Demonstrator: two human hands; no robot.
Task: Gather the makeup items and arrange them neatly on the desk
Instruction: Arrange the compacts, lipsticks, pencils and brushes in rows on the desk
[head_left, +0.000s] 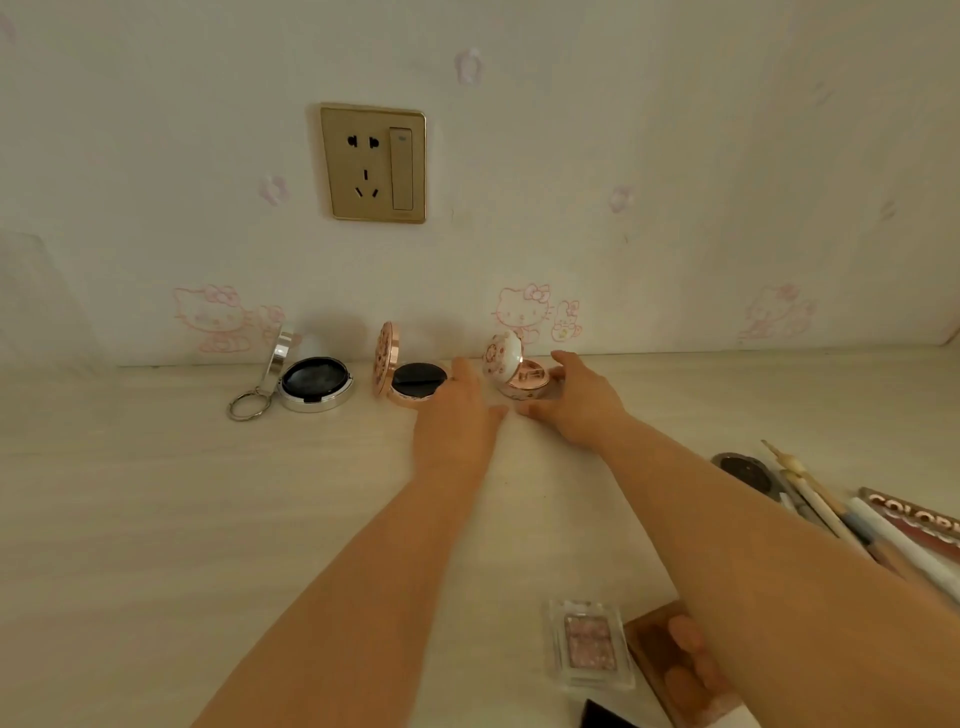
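The right hand (576, 400), just right of frame centre, curls its thumb and fingers round the base of the small floral compact (517, 371), while the left hand (457, 410) lies flat with straight fingers touching the rose-gold compact (410, 376); a careless nudge from either could tip the upright lids or slide a case along the desk (156, 519). Three open compacts stand in a row by the wall, counting the silver compact (311, 382) at left. At lower right lie two palettes (589, 642), and at right a cluster of pencils (821, 499) too overlapped to count.
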